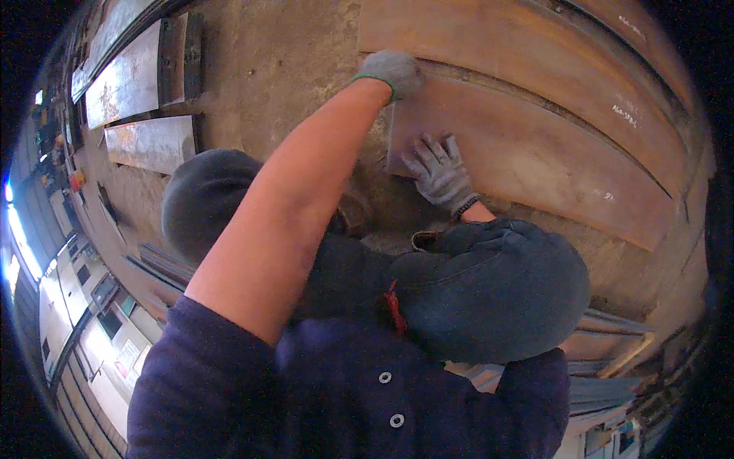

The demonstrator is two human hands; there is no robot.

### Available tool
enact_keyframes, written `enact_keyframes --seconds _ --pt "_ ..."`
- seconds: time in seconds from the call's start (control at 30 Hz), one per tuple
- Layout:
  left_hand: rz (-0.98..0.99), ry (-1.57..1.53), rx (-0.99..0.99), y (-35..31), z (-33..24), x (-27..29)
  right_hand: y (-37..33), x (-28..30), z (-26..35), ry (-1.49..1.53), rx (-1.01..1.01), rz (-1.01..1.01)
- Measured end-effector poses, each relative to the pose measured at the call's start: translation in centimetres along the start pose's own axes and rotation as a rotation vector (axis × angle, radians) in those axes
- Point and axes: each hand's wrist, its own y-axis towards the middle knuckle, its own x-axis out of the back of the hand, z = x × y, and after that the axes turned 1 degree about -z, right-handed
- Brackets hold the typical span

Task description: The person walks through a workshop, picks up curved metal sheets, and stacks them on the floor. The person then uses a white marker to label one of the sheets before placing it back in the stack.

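Note:
My left hand (394, 70), in a grey work glove with a green cuff, reaches to the far left corner of a brownish steel plate (527, 157). It looks closed, and its fingers are turned out of sight, so whatever they grip is hidden. Lying flat on the same plate near its left end is my right hand (443, 174), gloved in grey with a dark cuff, fingers spread. Pale handwritten marks show near the plate's right end. A second long steel plate (520, 53) lies just beyond, separated by a narrow gap.
Further plates (627, 23) lie at the far right. At the left, several shiny steel plates (126, 84) lie on the dusty floor (267, 76). My bent knees (497, 291) are close to the near edge. More metal pieces (612, 336) lie behind me on the right.

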Motion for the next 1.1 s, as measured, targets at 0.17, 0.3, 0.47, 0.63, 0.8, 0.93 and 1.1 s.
enact_keyframes --seconds 0.17,0.3,0.47,0.63,0.8,0.93,1.1 --pt "0.019 -0.016 -0.028 1.2 1.4 -0.3 0.8 -0.4 -0.4 0.014 -0.033 0.057" --pt "-0.026 -0.015 -0.069 2.1 2.3 -0.6 1.7 0.3 -0.4 0.075 -0.062 0.061" --pt "-0.027 -0.100 -0.057 1.8 2.3 -1.1 1.9 1.4 -0.5 0.104 -0.081 0.085" --pt "-0.140 -0.111 -0.098 0.8 2.1 -1.5 1.6 1.2 -0.5 0.059 -0.069 0.100" --pt "-0.187 -0.132 -0.052 0.3 1.9 -1.8 1.5 0.8 -0.6 0.041 -0.042 0.120" --pt "-0.200 -0.068 -0.086 -0.1 2.0 -2.1 1.3 0.8 -0.5 -0.012 -0.004 0.075" --pt "-0.195 -0.073 -0.080 -0.5 1.9 -1.7 1.1 0.8 -0.4 0.035 -0.011 0.093"
